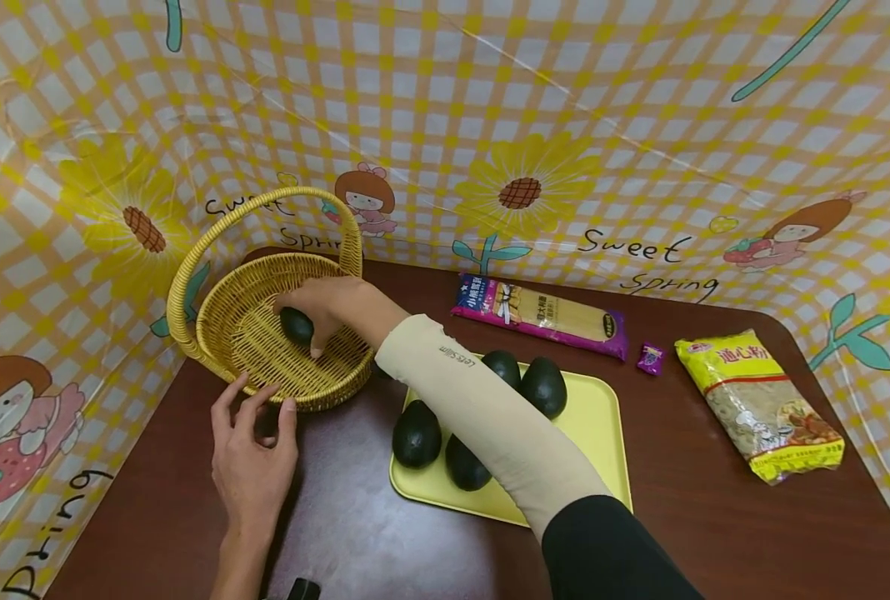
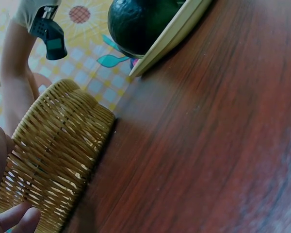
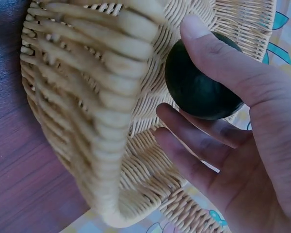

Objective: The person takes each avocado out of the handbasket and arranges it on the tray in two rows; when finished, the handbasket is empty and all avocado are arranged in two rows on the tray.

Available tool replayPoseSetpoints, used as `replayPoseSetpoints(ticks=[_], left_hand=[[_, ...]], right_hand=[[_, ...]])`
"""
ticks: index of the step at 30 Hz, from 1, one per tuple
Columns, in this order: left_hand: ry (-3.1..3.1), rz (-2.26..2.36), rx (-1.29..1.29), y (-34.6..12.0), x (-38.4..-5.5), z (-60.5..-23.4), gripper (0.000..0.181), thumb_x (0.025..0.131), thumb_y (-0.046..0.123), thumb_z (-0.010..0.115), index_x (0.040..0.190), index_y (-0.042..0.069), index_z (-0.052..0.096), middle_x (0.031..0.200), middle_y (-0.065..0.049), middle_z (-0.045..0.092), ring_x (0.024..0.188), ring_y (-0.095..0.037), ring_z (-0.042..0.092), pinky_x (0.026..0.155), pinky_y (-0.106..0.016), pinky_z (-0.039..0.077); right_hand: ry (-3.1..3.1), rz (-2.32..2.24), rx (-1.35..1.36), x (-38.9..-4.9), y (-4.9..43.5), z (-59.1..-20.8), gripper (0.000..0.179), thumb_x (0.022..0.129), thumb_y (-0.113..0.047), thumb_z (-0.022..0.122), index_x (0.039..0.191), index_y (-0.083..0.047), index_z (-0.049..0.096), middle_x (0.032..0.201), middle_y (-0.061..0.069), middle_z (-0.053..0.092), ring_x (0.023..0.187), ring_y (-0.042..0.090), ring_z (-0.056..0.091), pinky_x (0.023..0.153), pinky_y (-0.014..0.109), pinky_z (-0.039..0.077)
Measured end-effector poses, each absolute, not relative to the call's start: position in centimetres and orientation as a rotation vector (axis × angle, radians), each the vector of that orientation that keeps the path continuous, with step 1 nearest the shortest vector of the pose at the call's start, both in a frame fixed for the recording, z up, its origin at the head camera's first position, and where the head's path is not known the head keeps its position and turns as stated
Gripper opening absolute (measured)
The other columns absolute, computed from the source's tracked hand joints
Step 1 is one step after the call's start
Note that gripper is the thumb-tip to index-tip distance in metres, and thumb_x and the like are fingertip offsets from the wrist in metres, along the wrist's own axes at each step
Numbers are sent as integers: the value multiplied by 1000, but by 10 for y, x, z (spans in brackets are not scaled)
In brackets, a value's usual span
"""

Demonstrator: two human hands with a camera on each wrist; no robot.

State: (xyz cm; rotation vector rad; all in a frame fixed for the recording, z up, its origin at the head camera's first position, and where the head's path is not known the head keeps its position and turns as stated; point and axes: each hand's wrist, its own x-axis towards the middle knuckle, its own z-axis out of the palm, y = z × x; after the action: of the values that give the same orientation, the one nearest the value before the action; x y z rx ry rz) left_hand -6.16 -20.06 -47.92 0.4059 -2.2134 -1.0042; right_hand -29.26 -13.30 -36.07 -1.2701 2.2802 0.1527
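A dark green avocado (image 1: pixel 297 327) is inside the round wicker basket (image 1: pixel 325 396), low over its woven floor. My right hand (image 1: pixel 332 304) holds it, reaching in over the basket's right side. In the right wrist view the thumb lies across the avocado (image 3: pixel 199 87), with fingers behind and below it. My left hand (image 1: pixel 253 458) is at the basket's near side, fingers spread and loosely bent, fingertips right at the rim. The left wrist view shows its fingertips (image 2: pixel 31 219) beside the woven wall (image 2: pixel 63 141).
Several avocados (image 1: pixel 417 435) lie on a yellow tray (image 1: pixel 595 450), partly hidden under my right forearm. Behind it is a purple noodle pack (image 1: pixel 542 317). A small purple packet (image 1: pixel 650 358) and a yellow pasta bag (image 1: pixel 760 404) lie to the right. The basket's tall handle (image 1: pixel 190 275) arches upward.
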Motion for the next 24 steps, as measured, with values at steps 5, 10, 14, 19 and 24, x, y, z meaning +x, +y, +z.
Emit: replayPoseSetpoints(ticks=[5, 10, 14, 19, 24], left_hand=[[-2217, -996, 405, -201, -60, -479, 28, 104, 24, 75, 128, 9, 77, 159, -8, 52, 99, -29, 72, 66, -2, 41], [-2211, -989, 405, -200, -60, -479, 28, 103, 24, 76, 127, 9, 78, 159, -8, 53, 95, -27, 72, 65, -2, 41], [-2220, -988, 410, -200, -59, -480, 28, 103, 24, 76, 127, 9, 78, 159, -7, 53, 92, -26, 72, 65, -2, 40], [-2214, -999, 402, -200, -60, -479, 29, 103, 24, 76, 127, 8, 78, 158, -9, 53, 98, -28, 72, 65, -1, 40], [-2217, -996, 400, -200, -60, -479, 29, 103, 24, 76, 127, 7, 78, 158, -10, 53, 100, -30, 72, 66, -1, 40]], right_hand=[[2308, 114, -1286, -286, -125, -362, 93, 93, -43, 86, 168, -34, 33, 160, 3, 49, 143, 20, 51, 112, 39, 47], [2336, 98, -1291, -278, -117, -361, 91, 93, -45, 85, 167, -35, 33, 158, 5, 49, 139, 22, 54, 108, 41, 50], [2350, 85, -1280, -273, -112, -362, 92, 94, -46, 85, 168, -37, 31, 162, 6, 46, 140, 25, 54, 107, 44, 51], [2382, 46, -1276, -271, -104, -362, 94, 94, -47, 84, 170, -38, 28, 165, 5, 42, 142, 26, 53, 107, 47, 51], [2402, 22, -1282, -269, -96, -361, 95, 94, -48, 84, 170, -39, 28, 166, 6, 41, 140, 27, 55, 108, 47, 50]])
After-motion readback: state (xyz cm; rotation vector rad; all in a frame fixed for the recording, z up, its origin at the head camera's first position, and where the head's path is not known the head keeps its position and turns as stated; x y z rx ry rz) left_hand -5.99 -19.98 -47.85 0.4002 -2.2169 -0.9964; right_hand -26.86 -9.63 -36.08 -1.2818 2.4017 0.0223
